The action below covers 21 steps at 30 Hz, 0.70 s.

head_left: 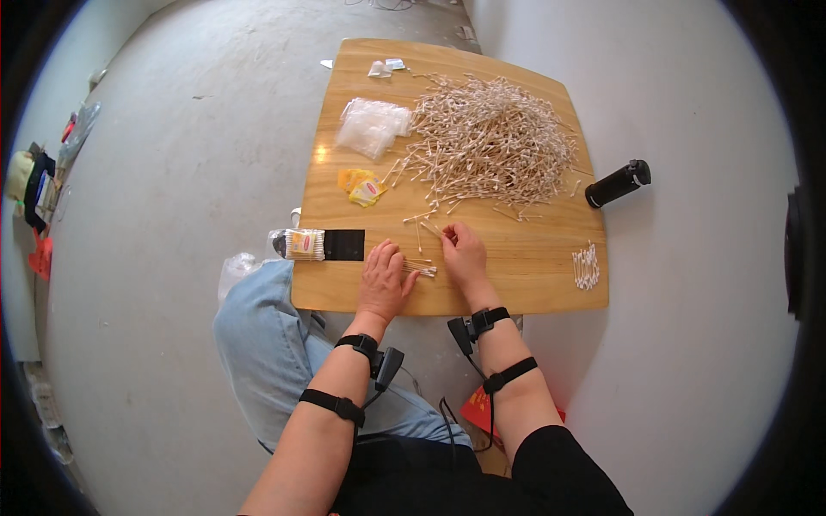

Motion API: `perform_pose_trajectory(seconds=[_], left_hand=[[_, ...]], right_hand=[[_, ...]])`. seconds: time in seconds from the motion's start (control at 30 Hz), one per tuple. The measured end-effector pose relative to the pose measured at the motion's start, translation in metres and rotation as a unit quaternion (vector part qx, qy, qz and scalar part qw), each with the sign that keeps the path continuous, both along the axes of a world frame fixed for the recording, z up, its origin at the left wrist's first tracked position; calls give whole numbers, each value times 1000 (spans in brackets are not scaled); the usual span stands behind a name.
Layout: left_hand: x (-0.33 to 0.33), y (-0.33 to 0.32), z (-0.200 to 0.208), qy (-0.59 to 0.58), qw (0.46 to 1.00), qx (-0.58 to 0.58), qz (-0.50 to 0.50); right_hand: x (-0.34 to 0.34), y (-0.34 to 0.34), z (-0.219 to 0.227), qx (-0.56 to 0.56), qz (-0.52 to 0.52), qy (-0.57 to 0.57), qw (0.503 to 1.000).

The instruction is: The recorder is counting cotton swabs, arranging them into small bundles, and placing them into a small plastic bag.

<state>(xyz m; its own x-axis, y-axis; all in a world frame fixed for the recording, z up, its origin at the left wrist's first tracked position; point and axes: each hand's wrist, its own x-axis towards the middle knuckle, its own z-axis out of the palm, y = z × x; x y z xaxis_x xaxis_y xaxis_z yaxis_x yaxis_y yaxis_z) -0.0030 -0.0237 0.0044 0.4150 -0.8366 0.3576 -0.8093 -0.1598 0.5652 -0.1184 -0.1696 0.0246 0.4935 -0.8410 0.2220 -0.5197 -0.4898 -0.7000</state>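
Note:
My left hand (pixel 381 277) rests near the table's front edge, its fingers and thumb curled around a small bunch of cotton swabs (pixel 422 269). The white tips of the bunch stick out toward the right. Just beside it, my right hand (pixel 465 254) is closed, with thumb and forefinger pinched at the end of a single cotton swab (pixel 432 228). Another loose swab (pixel 419 236) lies close to those fingertips. Beyond both hands spreads a large heap of cotton swabs (pixel 495 138). The palms and undersides of the fingers are hidden.
Left of my hands lies a filled swab pack (pixel 304 244) beside a black strip (pixel 345 245). Yellow cards (pixel 362 187) and clear plastic bags (pixel 372 127) lie farther back. A separate swab pile (pixel 586 267) sits at right, and a black bottle (pixel 618 183) by the right edge.

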Motion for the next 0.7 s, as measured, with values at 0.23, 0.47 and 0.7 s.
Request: perform_pose_trajectory(seconds=[0.23, 0.47, 0.7], left_hand=[[0, 2, 4, 4, 1000, -5, 8], [-4, -4, 11, -57, 995, 80, -10], [0, -2, 3, -32, 997, 76, -2]], right_hand=[[12, 3, 4, 49, 40, -14, 998], [2, -7, -3, 48, -34, -54, 997], [5, 4, 12, -59, 90, 8, 994]])
